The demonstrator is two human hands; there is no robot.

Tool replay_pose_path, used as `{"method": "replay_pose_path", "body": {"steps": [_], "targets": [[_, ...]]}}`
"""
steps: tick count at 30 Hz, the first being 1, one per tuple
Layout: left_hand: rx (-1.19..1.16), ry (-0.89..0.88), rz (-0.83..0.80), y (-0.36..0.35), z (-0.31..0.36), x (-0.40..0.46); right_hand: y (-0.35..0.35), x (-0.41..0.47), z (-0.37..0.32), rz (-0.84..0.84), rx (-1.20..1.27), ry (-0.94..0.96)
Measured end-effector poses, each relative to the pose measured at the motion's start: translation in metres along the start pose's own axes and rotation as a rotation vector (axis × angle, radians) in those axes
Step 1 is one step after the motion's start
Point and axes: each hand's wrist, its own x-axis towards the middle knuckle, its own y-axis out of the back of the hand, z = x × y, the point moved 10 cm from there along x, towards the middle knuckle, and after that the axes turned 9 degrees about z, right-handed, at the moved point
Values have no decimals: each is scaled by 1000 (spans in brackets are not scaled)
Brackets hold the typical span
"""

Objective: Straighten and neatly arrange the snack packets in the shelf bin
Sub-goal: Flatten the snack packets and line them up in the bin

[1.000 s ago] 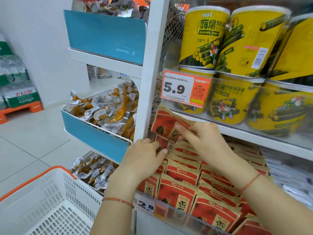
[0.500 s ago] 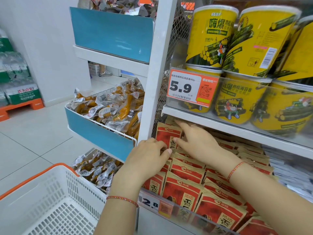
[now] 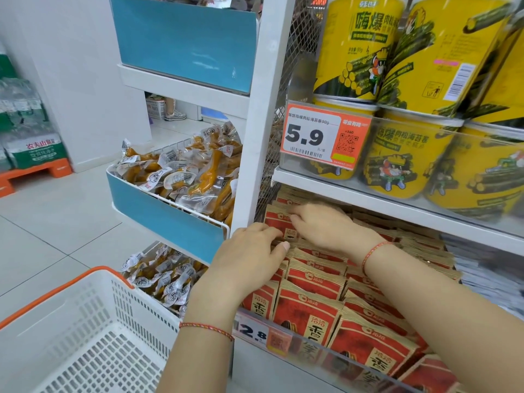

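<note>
Head view: red snack packets [image 3: 314, 282] stand in rows in the shelf bin [image 3: 334, 353], under the shelf w/ yellow tubs [image 3: 408, 157]. Right hand [image 3: 320, 225] is at the bin's back left corner, fingers [image 3: 293, 219] curled, pinching the top of the rearmost packet [image 3: 279, 222]. Left hand [image 3: 249, 253] rests just in front, fingers together, pressing the next row's tops down.

Step in hand, prob.: seating the rear packet upright behind its row. Next move needs it pushed flush, then tops of the left column evened toward the front edge.
</note>
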Motion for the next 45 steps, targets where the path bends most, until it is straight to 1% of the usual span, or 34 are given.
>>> {"method": "replay_pose_path", "body": {"steps": [3, 4, 5, 9, 12, 14, 17, 19, 21, 23, 25, 27, 28, 32, 33, 36, 38, 41, 43, 45], "targets": [[-1, 3, 0, 0, 0, -1, 10, 10, 12, 90, 97, -105], [-1, 4, -1, 0, 0, -2, 9, 12, 14, 93, 105, -128], [-2, 6, -4, 0, 0, -2, 7, 14, 15, 78, 102, -144], [-12, 7, -9, 2, 0, -1, -10, 21, 15, -97, 37, -199], [-9, 8, -11, 2, 0, -1, -16, 26, 12, -132, -7, -212], [-14, 13, -7, 2, -1, -1, -16, 27, 14, -107, -25, -242], [-19, 14, -4, 3, -1, -2, -9, 28, 16, 22, -105, -267], [-19, 15, -2, 3, -1, -2, -3, 28, 15, 110, -147, -252], [-19, 16, -2, 3, -1, -2, -3, 28, 15, 133, -132, -245], [-21, 15, -3, 2, -1, -2, -7, 25, 16, 78, -72, -249], [-30, 14, -7, 2, -1, -3, -12, 22, 14, 9, 69, -220], [-40, 10, -14, 4, -2, -3, -7, 13, 8, -6, 200, -165], [-48, 10, -13, 5, -2, -4, -2, 7, 3, 0, 217, -126], [-88, 32, 14, 17, -9, -8, 31, -18, -13, 141, 151, 38], [-85, 36, 19, 19, -10, -9, 36, -24, -16, 145, 145, 53], [-87, 45, 24, 21, -12, -13, 30, -31, -18, 34, 146, 41], [-102, 51, 19, 21, -12, -17, 24, -31, -20, -28, 104, 44], [-124, 81, 3, 20, -14, -21, 21, -28, -22, -33, 34, 49], [-131, 88, -6, 21, -14, -21, 24, -28, -24, 37, -45, 59], [-147, 84, -2, 25, -15, -23, 33, -31, -27, 152, -74, 69]]}}
